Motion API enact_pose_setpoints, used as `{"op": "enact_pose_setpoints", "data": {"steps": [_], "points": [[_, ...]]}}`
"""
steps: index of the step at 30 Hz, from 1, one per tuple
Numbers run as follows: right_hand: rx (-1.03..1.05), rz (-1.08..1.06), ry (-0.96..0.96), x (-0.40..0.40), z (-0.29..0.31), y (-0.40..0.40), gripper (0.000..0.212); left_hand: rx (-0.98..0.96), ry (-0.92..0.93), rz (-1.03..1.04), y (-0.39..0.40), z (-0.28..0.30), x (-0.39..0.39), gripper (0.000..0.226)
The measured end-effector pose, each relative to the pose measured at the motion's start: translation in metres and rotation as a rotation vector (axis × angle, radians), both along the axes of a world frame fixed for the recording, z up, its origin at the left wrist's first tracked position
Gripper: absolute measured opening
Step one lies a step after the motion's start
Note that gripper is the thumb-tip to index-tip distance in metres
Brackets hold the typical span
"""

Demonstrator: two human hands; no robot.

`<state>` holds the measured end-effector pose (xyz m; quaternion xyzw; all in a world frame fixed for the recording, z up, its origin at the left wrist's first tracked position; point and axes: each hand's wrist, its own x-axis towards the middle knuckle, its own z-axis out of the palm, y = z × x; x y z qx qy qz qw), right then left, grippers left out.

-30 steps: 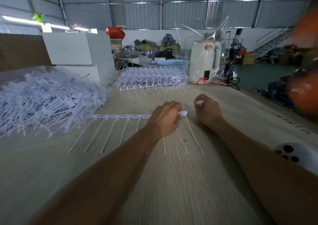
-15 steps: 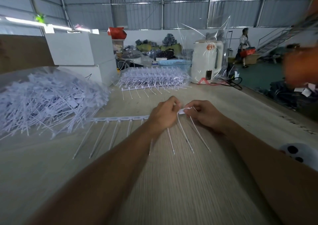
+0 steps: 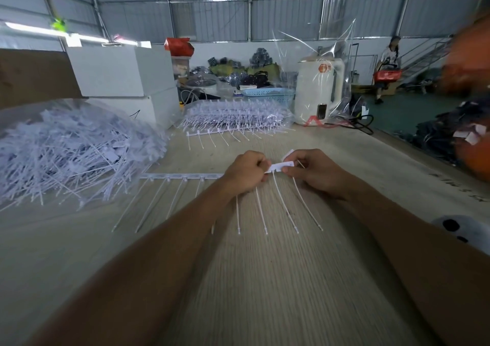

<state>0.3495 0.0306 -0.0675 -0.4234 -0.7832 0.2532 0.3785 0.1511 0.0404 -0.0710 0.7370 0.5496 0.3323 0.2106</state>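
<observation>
Wood-grain table (image 3: 265, 279) fills the view. Far L on it is a big loose pile (image 3: 66, 155) of white ties under clear plastic. At the back centre is a neat stack (image 3: 236, 115) of uncut strips, w/ a plastic-wrapped kettle (image 3: 319, 91) just R of it. Both forearms run in from the bottom corners and converge mid-table, wrists low over the wood. The tie strip (image 3: 183, 176) lies flat across the table, rail running L to R, thin tails fanned toward the camera. Its L part lies bare on the wood and its R part goes under the hands. L hand (image 3: 245, 172) is knuckles-up, fingers curled tight over the rail and clamping it down. R hand (image 3: 313, 172) sits just beside it, nearly touching, thumb and forefinger pinching the end tab (image 3: 281, 166) at the rail's R end. A second small white bit pokes up above its fingers, and two tails hang under that hand. Vs 1 s ago: R hand was apart from the rail end then, w/ a clear gap, holding only the small white bit. By 0.5 s ago it had closed in on the tab, and the grip looks the same now. L hand hasn't shifted along the rail. In the bkgd a person (image 3: 389, 64) w/ a red basket has moved further R of the kettle.
</observation>
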Motion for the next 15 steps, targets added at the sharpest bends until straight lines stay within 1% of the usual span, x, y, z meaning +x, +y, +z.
{"op": "enact_pose_setpoints", "data": {"steps": [3, 4, 7, 10, 12, 15], "points": [[0.085, -0.032, -0.096, -0.003, -0.001, 0.003, 0.005, -0.033, 0.014, 0.01, 0.0, 0.003, 0.002, 0.033], [0.133, -0.049, -0.128, -0.004, -0.001, 0.004, 0.007, -0.048, 0.006, 0.014, 0.001, 0.004, 0.001, 0.037], [0.332, -0.094, -0.218, -0.01, 0.005, 0.003, 0.011, -0.091, -0.072, 0.023, 0.003, 0.008, -0.001, 0.037], [0.512, -0.123, -0.371, -0.017, 0.01, 0.001, 0.012, -0.126, -0.146, 0.003, 0.001, 0.008, -0.001, 0.042], [0.525, -0.135, -0.352, -0.016, 0.012, 0.001, 0.009, -0.123, -0.11, -0.005, -0.001, 0.005, 0.002, 0.042], [0.449, -0.15, -0.272, -0.014, 0.01, 0.001, 0.01, -0.059, -0.024, 0.028, -0.001, 0.0, 0.006, 0.038]]}}
